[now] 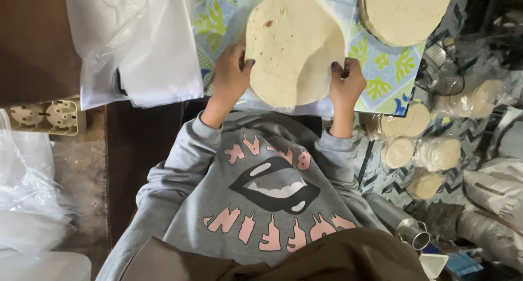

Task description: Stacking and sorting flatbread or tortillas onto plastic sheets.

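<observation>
Head view: left hand (230,77) and right hand (345,85) gripped flat bread stack (294,47) at both sides. Best kept level, squeezed softly, edges lined up.

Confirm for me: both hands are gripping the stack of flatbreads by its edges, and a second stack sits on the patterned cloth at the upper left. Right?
Not quite. The head view shows the left hand and right hand gripping the stack of flatbreads by its edges, but the second stack sits on the patterned cloth at the upper right, not the upper left.
</observation>
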